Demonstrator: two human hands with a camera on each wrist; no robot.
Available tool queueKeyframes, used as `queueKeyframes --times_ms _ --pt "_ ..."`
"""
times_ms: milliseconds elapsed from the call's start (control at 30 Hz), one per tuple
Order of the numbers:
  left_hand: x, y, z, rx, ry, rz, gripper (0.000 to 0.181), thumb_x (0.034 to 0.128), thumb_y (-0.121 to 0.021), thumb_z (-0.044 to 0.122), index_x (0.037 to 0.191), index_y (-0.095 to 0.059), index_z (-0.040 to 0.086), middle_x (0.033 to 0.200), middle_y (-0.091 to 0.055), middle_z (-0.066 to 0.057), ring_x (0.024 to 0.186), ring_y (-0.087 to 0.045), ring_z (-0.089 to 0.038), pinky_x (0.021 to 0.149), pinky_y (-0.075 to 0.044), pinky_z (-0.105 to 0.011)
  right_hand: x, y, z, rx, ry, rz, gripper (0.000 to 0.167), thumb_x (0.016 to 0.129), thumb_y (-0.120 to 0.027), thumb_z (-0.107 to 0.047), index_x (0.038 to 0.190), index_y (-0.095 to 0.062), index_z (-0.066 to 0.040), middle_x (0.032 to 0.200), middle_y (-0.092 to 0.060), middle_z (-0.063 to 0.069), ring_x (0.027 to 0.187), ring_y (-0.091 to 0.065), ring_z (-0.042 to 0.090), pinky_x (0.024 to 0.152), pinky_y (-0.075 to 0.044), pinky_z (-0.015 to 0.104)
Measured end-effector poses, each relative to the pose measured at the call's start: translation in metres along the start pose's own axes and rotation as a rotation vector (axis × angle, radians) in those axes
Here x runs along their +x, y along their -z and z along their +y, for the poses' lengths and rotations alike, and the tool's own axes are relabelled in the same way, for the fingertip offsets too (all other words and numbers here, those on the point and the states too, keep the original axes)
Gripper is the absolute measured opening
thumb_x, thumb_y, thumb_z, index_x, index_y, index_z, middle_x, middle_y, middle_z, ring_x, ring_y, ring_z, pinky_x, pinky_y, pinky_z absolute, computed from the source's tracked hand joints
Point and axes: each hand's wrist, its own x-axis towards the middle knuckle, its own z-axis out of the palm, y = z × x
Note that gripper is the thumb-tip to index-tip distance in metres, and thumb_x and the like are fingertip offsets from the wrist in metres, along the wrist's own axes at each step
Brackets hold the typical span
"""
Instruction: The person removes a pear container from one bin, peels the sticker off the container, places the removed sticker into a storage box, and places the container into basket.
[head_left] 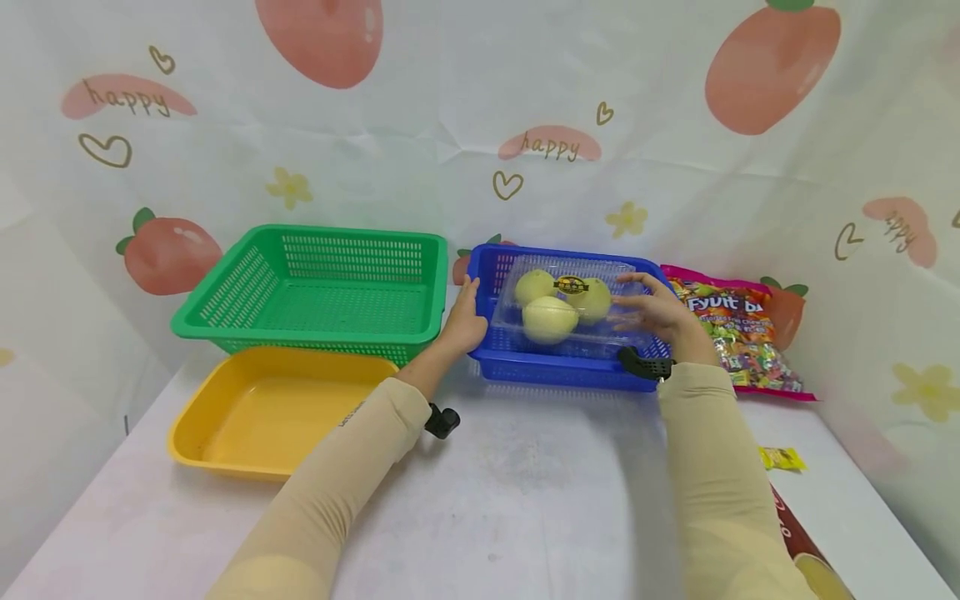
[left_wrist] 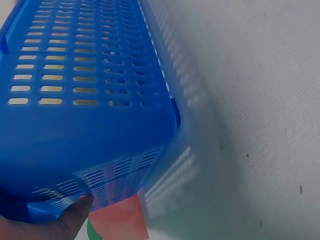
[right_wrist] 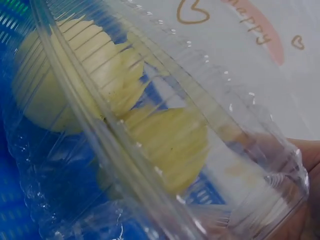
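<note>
Inside the blue basket (head_left: 570,372) lies a clear plastic box (head_left: 603,335) with three pale yellow-green fruits (head_left: 550,320) and a dark label on its lid. The left hand (head_left: 463,321) touches the basket's left end; in the left wrist view a finger or thumb (left_wrist: 76,212) lies against the slotted blue wall (left_wrist: 90,130). At the box's right end, the right hand (head_left: 656,310) has its fingers spread and bent around the clear plastic. The right wrist view shows that hand (right_wrist: 295,200) gripping the end of the clear box (right_wrist: 120,165), partly seen through it.
A green basket (head_left: 337,337) stands at the back left, with a yellow tray (head_left: 255,425) in front. Right of the blue basket leans a colourful candy bag (head_left: 738,329). A small yellow packet (head_left: 782,458) and a dark red package (head_left: 802,542) lie at the right.
</note>
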Motion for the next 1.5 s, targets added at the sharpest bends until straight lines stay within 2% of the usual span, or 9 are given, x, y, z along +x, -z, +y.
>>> queueKeyframes --times_ms 300,567,700,800,967,1067,1200,1367,1500 --pt "0.0 -0.002 0.002 0.034 0.005 -0.008 0.072 0.085 -0.034 -0.01 0.15 -0.007 0.004 0.158 0.004 -0.01 0.145 -0.002 -0.026 0.119 -0.011 -0.04 -0.016 0.006 -0.017 0.033 0.049 -0.014 0.032 0.092 -0.056 -0.014 0.119 -0.04 -0.022 0.117 -0.037 0.0 0.086 -0.062 0.014 0.073 -0.058 0.032" --pt "0.002 -0.001 0.001 0.051 -0.011 -0.004 0.071 0.0845 -0.036 -0.008 0.149 -0.008 0.002 0.158 0.002 -0.013 0.145 -0.005 -0.028 0.119 -0.012 -0.041 -0.033 0.014 -0.028 0.062 0.098 -0.052 0.033 0.093 -0.056 -0.012 0.12 -0.039 -0.021 0.114 -0.044 0.005 0.081 -0.068 0.013 0.073 -0.058 0.032" --pt "0.003 0.002 0.0 0.066 -0.023 -0.018 0.072 0.0849 -0.04 -0.004 0.149 -0.008 0.0 0.157 0.002 -0.015 0.145 -0.005 -0.029 0.119 -0.011 -0.042 -0.039 0.014 -0.03 0.021 0.104 -0.02 0.04 0.091 -0.059 -0.018 0.125 -0.038 -0.021 0.116 -0.046 0.008 0.083 -0.068 0.011 0.073 -0.058 0.032" --pt "0.003 0.004 0.001 0.06 -0.002 0.01 0.068 0.0883 -0.044 0.002 0.149 -0.013 0.004 0.158 -0.001 -0.013 0.144 -0.009 -0.03 0.118 -0.016 -0.045 -0.044 0.012 -0.032 -0.032 0.109 0.014 0.043 0.091 -0.06 -0.022 0.128 -0.037 -0.022 0.123 -0.041 0.011 0.083 -0.067 0.008 0.074 -0.058 0.031" --pt "0.0 0.007 0.012 -0.093 -0.018 0.147 0.053 0.0948 -0.045 0.014 0.146 -0.03 0.012 0.155 -0.022 -0.008 0.142 -0.023 -0.029 0.114 -0.026 -0.046 -0.056 0.009 -0.033 0.032 0.132 -0.007 0.042 0.091 -0.059 -0.019 0.127 -0.038 -0.022 0.118 -0.048 0.006 0.082 -0.069 0.01 0.071 -0.058 0.03" --pt "-0.004 0.008 0.024 -0.254 -0.074 0.167 0.048 0.0976 -0.045 0.023 0.144 -0.035 0.015 0.152 -0.031 -0.006 0.14 -0.028 -0.026 0.114 -0.028 -0.042 -0.063 0.008 -0.032 0.06 0.144 -0.022 0.038 0.092 -0.057 -0.019 0.125 -0.039 -0.025 0.114 -0.049 0.003 0.082 -0.07 0.011 0.069 -0.058 0.029" --pt "-0.014 0.013 0.04 -0.393 -0.133 0.086 0.05 0.098 -0.045 0.029 0.146 -0.031 0.021 0.154 -0.024 -0.002 0.142 -0.024 -0.026 0.116 -0.024 -0.041 -0.071 0.004 -0.031 0.045 0.169 -0.017 0.036 0.093 -0.056 -0.019 0.124 -0.04 -0.025 0.113 -0.048 0.001 0.083 -0.07 0.011 0.07 -0.058 0.028" --pt "-0.028 0.015 0.051 -0.406 -0.13 -0.05 0.058 0.0974 -0.046 0.031 0.149 -0.02 0.03 0.158 -0.008 0.005 0.145 -0.014 -0.026 0.117 -0.019 -0.045 -0.082 -0.002 -0.029 0.108 0.21 -0.051 0.036 0.093 -0.055 -0.013 0.125 -0.041 -0.021 0.116 -0.044 0.005 0.085 -0.071 0.016 0.071 -0.058 0.031" --pt "-0.039 0.013 0.056 -0.423 -0.152 -0.093 0.06 0.0975 -0.045 0.026 0.15 -0.015 0.027 0.158 -0.003 0.007 0.145 -0.013 -0.024 0.117 -0.017 -0.043 -0.091 -0.008 -0.026 0.135 0.233 -0.082 0.036 0.093 -0.054 -0.01 0.126 -0.04 -0.018 0.121 -0.039 0.007 0.087 -0.071 0.017 0.072 -0.058 0.031"
